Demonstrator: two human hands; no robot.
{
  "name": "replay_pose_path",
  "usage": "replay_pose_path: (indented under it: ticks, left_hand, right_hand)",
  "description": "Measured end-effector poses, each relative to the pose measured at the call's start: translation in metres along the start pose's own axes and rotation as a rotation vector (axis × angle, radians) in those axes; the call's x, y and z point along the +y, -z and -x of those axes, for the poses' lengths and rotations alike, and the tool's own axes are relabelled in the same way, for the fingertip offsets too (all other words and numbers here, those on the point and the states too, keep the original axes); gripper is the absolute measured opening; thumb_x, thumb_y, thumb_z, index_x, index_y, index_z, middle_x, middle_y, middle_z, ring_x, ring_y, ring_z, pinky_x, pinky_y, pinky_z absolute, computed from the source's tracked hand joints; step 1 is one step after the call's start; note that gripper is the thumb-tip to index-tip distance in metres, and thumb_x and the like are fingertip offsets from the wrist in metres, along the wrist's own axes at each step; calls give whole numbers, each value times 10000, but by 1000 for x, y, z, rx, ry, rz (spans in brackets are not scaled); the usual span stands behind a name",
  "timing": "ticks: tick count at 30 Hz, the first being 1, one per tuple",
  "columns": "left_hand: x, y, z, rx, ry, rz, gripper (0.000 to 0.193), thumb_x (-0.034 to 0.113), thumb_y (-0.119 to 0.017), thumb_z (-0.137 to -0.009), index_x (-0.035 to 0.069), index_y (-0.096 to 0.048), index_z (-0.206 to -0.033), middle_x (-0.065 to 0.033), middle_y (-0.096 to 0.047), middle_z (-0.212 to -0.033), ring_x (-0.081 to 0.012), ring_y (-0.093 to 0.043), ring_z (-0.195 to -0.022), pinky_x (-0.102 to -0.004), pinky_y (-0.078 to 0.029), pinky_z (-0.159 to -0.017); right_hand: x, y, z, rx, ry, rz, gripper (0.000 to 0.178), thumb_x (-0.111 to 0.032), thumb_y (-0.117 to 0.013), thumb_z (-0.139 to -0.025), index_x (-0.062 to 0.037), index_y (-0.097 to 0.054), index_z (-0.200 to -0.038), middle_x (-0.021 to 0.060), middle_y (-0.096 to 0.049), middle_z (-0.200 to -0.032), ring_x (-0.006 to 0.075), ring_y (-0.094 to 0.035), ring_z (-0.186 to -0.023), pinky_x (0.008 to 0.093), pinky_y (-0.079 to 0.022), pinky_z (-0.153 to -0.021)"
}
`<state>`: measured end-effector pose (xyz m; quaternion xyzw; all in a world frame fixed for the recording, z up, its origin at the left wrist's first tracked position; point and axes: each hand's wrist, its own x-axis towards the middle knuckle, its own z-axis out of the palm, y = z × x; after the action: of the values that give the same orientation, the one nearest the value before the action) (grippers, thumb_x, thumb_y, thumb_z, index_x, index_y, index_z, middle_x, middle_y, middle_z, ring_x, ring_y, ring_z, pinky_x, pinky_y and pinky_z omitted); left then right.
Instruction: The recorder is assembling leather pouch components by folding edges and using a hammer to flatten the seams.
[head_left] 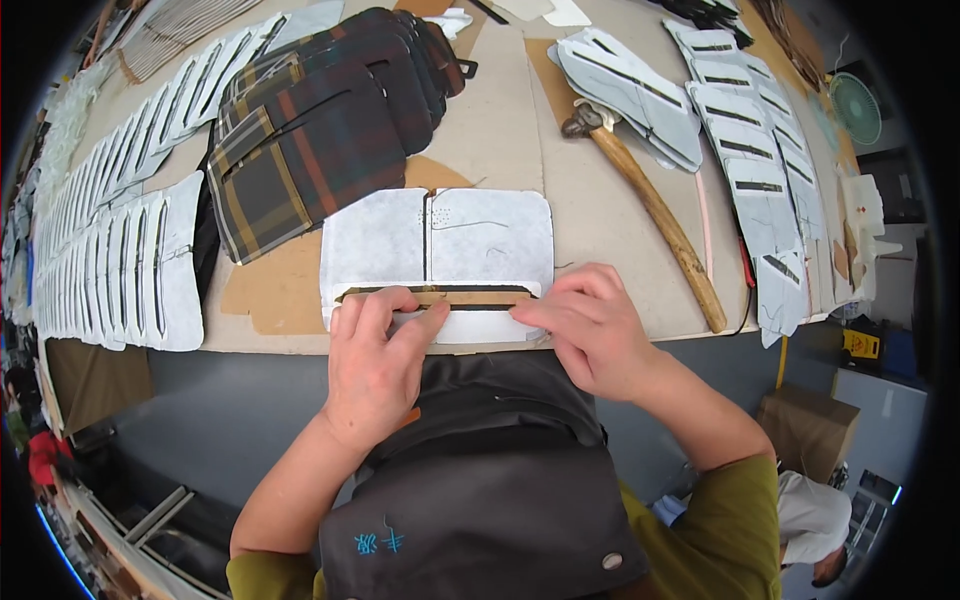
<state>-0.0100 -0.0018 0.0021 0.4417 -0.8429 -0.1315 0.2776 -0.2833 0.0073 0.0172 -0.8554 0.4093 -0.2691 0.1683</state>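
Note:
A white-backed panel (375, 235) with rounded corners and a dark seam down its middle lies flat at the table's near edge. Across its lower part runs a dark slot, with a narrow tan strip (470, 298) lying along it. My left hand (378, 355) is closed at the strip's left part, thumb and bent fingers pressing on it. At the strip's right end my right hand (597, 330) is closed in a pinch. Its fingertips hide that end and part of the panel's edge.
Plaid fabric pieces (310, 150) are piled at the back left. More slotted white panels (150, 270) overlap in rows at left, and others (735, 130) at right. A wooden-handled hammer (660, 215) lies right of my hands. Brown card (270, 290) lies beneath the plaid pile.

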Motion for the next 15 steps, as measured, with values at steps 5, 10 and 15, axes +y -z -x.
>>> replay_pose_path:
  ticks: [5,10,15]
  left_hand:
    - [1,7,-2,53,-23,-4,257,-22,-728,-824,69,-752,-1064,-84,-590,-996,-257,-520,-844,-362,-445,-740]
    - [-4,17,0,115,57,158,204,4,-736,-828,63,-745,-1023,-75,-628,-983,-271,-569,-905,-373,-450,-785]
    - [-16,26,1,169,47,134,151,43,-763,-813,71,-727,-957,-57,-638,-966,-269,-583,-930,-373,-460,-826]
  right_hand:
    - [13,15,7,17,-141,-145,418,53,-686,-777,-97,-708,-1166,61,-702,-1030,270,-624,-1013,403,-466,-946]
    - [58,47,-11,379,-292,430,332,-41,-745,-840,-17,-668,-1162,156,-672,-1208,307,-637,-1098,385,-532,-875]
    - [95,60,-12,152,-630,338,264,-117,-715,-919,16,-647,-1137,135,-686,-991,274,-659,-888,364,-537,-775]
